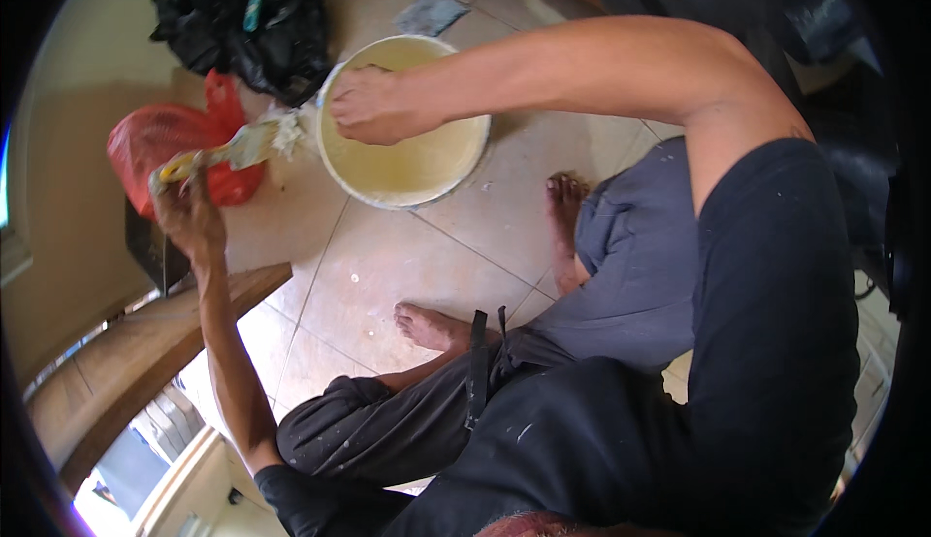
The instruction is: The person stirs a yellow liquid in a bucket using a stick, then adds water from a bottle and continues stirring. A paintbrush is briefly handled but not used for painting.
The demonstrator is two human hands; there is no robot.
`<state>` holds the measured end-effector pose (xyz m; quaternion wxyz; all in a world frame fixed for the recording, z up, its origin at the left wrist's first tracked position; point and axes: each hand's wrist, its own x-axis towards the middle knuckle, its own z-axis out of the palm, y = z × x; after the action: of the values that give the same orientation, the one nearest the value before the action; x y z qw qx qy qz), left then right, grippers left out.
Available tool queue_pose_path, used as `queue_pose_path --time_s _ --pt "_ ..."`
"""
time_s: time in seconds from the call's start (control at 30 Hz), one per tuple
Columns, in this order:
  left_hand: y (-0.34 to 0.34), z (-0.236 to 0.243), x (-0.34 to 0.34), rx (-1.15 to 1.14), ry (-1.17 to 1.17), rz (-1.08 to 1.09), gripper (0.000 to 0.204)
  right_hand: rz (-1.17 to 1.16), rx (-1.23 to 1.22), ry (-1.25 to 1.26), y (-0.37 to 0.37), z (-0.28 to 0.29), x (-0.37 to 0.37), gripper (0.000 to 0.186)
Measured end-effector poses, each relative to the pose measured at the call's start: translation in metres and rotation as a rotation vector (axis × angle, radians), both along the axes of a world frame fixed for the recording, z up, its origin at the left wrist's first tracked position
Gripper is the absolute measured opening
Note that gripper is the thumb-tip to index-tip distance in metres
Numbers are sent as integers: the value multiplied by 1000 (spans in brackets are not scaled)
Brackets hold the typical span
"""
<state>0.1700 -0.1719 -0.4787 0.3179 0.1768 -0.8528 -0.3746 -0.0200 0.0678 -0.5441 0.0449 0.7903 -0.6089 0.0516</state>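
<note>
My left hand (pixel 191 212) is closed round the yellow handle of a paintbrush (pixel 250 144). The brush points right, its pale head crusted and ragged white at the tip, just left of a bucket. That round bucket (pixel 449 188) has a white rim and pale cream stuff inside. Over the bucket's mouth, near its left rim, is my right hand (pixel 373 106), reaching across from the right with fingers curled down. Whatever those fingers hold, if anything, is hidden beneath them.
A red plastic bag (pixel 160 140) lies behind my left hand, and a black bag (pixel 281 43) behind the bucket. A grey rag (pixel 432 12) is on the tiled floor (pixel 349 295). At left runs a wooden ledge (pixel 165 353). My bare feet (pixel 427 326) are on the tiles.
</note>
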Motion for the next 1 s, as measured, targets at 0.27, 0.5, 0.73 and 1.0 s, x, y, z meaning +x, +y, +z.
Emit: queue_pose_path --time_s 0.27,0.5,0.73,1.0 --pt "-12 5 4 29 -107 117 17 72 635 -117 2 35 -2 19" --pt "-19 -6 2 2 23 -4 18 92 47 -212 4 16 -11 15" --pt "-19 0 2 -81 -25 78 15 -20 418 95 9 25 -7 12" --pt "-16 -1 5 -66 -29 96 17 196 167 -275 0 35 13 15"
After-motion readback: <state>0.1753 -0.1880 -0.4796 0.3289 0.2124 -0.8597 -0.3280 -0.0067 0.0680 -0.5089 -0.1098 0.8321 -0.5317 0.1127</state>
